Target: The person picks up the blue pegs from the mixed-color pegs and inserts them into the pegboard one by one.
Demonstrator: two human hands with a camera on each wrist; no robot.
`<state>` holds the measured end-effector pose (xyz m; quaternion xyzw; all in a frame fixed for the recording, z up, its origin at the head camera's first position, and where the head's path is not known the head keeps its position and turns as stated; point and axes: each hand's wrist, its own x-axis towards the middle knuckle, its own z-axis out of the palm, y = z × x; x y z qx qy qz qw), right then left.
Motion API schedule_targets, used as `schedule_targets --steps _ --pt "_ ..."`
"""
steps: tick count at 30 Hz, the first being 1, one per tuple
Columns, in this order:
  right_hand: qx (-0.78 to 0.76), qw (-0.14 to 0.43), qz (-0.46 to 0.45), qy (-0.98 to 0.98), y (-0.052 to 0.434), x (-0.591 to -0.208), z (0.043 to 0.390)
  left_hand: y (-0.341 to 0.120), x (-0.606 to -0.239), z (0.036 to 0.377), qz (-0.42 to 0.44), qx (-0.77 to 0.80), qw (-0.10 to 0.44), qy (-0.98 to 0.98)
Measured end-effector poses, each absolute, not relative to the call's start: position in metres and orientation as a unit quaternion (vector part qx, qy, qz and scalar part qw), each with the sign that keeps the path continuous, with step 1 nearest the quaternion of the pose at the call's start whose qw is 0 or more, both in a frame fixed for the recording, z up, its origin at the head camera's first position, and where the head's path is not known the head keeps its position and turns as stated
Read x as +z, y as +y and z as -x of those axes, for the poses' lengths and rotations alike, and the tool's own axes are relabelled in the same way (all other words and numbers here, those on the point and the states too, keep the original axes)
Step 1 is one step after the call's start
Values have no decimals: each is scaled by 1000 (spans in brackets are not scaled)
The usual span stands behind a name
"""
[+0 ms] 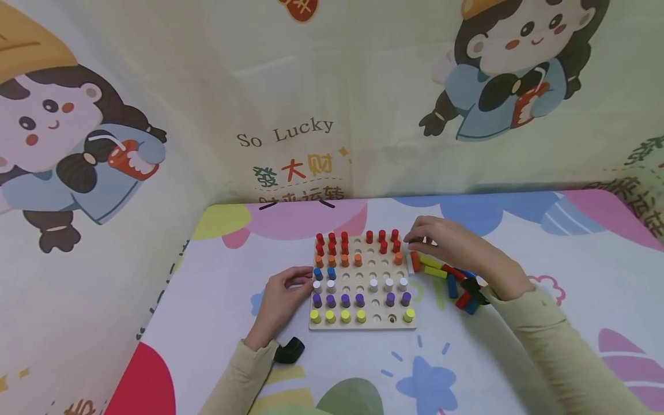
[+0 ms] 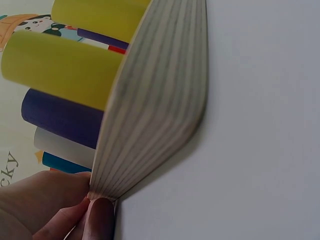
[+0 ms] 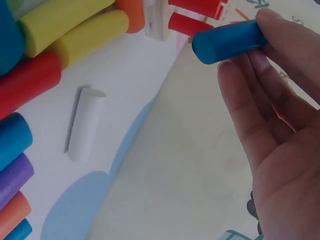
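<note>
Our right fingers [image 3: 239, 100] pinch a blue peg [image 3: 225, 42] near one end, so it could slip; our left fingers [image 2: 100, 217] grip the board [image 1: 353, 282], which a jerk could shift.

Cream wall covering [image 1: 384, 155] ran behind and along the left, lightly creased. Cartoon figure with red cup [image 1: 67, 127] was printed on the left side, a matching figure [image 1: 510, 69] at upper right. "So Lucky" lettering [image 1: 285, 132] sat mid-wall, coloured Chinese characters [image 1: 293, 170] beneath. White worktop [image 1: 207, 288] had rounded back corners and pastel prints: blue star [image 1: 430, 383], red patch [image 1: 145, 386], green mound [image 1: 350, 397]. Light was soft, slightly dim.
</note>
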<state>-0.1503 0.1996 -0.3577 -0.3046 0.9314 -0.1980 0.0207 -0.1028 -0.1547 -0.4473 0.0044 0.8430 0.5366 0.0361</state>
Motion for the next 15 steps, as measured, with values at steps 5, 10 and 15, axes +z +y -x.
schedule_targets --steps 5,10,15 --pt "-202 18 305 930 197 -356 149 -154 -446 102 -3 535 38 844" --pt "-213 -3 315 925 194 -356 149 -153 -445 102 1 534 37 844" --pt "-222 -5 314 923 189 -357 149 -153 -445 102 2 530 35 847"
